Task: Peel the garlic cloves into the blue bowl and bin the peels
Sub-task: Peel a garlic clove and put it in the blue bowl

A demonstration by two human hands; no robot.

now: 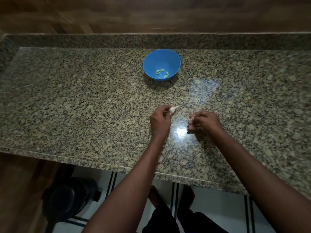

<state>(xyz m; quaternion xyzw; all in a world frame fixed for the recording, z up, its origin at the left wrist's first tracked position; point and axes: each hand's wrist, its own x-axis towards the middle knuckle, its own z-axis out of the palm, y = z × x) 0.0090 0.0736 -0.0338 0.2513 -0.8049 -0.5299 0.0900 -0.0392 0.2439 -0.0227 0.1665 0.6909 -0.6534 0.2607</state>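
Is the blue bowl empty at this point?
No, the blue bowl already holds several peeled garlic cloves lying on its bottom, toward its near side.

Both bare forearms reach forward from the lower edge of the view, converging toward the middle, the hands close together but apart. The left hand [159, 121] is turned back-up with its fingers curled inward and the fingertips pinched together at its far side (something small and pale juts out from the pinch). The right hand [204, 122] sits just beside it, knuckles up, its fingers [191, 127] curled toward the left and bunched tight, with a pale scrap showing at the thumb side.
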